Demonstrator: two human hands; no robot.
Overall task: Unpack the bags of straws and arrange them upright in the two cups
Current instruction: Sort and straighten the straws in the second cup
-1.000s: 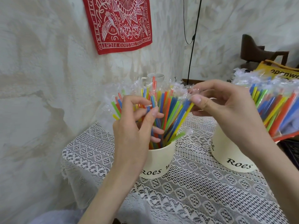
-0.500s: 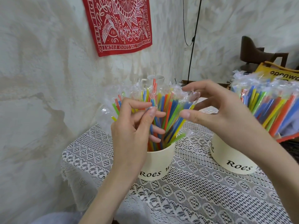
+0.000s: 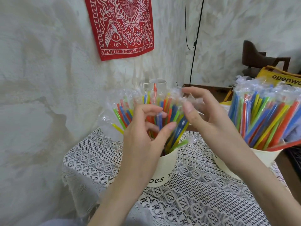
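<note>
A cream cup with black lettering stands on the lace tablecloth, filled with wrapped coloured straws that fan outward. My left hand reaches in from the front, with thumb and curled fingers round a few straws in the middle of the bunch. From the right, my right hand has its thumb and curled fingers closed on the clear wrapper tips at the top of the same bunch. A second cream cup at the right holds a dense bunch of straws.
The small table with its white lace cloth stands against a rough white wall. A white mug sits behind the straws. Behind it hang a red banner and a black cord. A yellow bag and a dark chair are at the back right.
My right hand has moved left and up, closing onto the wrapper tips. My left hand's fingers have spread slightly among the straws. The view has shifted a little.
</note>
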